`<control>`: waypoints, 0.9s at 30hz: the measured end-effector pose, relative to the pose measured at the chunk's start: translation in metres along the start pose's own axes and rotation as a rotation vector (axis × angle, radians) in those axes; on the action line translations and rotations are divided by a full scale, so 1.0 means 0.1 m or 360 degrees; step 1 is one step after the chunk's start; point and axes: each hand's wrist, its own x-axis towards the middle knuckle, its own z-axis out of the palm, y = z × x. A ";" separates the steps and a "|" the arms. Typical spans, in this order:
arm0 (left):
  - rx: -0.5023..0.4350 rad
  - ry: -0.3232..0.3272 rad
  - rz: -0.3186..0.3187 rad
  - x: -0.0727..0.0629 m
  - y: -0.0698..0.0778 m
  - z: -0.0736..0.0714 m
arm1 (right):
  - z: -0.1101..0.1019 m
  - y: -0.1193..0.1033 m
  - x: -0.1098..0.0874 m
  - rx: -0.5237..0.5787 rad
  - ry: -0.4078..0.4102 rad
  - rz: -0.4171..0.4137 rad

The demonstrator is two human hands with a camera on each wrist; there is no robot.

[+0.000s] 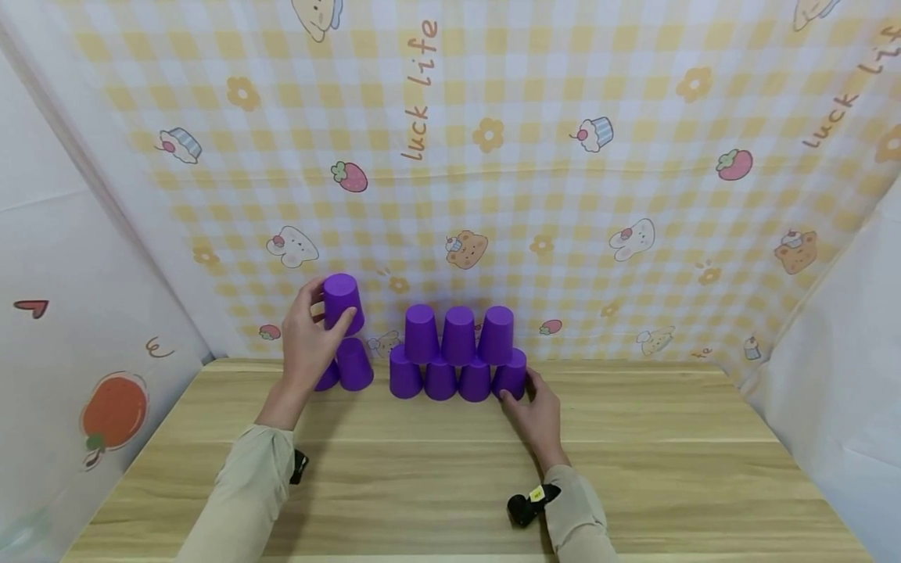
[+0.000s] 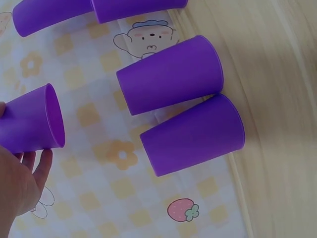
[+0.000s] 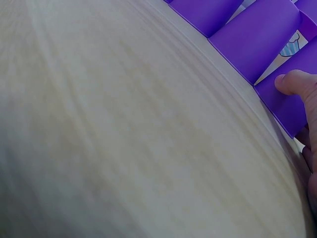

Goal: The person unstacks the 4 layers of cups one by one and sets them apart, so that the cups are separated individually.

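My left hand [image 1: 310, 336] grips an upside-down purple cup [image 1: 341, 301] between thumb and fingers. In the left wrist view that held cup [image 2: 29, 121] is apart from the two upside-down cups [image 2: 193, 134] standing side by side below it. To the right, a row of several purple cups [image 1: 441, 380] bears three more cups [image 1: 459, 336], all mouth down. My right hand [image 1: 540, 414] holds the rightmost bottom cup [image 1: 511, 374], its thumb on the front and its fingers around the right side. The right wrist view shows this thumb pressed on the cup [image 3: 280, 106].
The cups stand at the back of a wooden table [image 1: 422, 485], close to a yellow checked cloth [image 1: 521, 195] hung behind it. White cloth sides [image 1: 63, 258] bound the table left and right. A gap separates the two left cups from the larger stack.
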 end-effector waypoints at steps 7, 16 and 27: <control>0.0054 -0.0016 0.0020 -0.02 -0.02 -0.03 | 0.00 0.00 0.00 -0.0008 0.0006 -0.0011; 0.0028 -0.0023 -0.0006 -0.05 -0.08 -0.07 | 0.00 0.01 -0.01 -0.0022 0.0011 -0.0006; 0.0058 -0.0028 0.0003 -0.06 -0.13 -0.12 | 0.00 -0.02 -0.01 -0.0013 0.0009 0.0006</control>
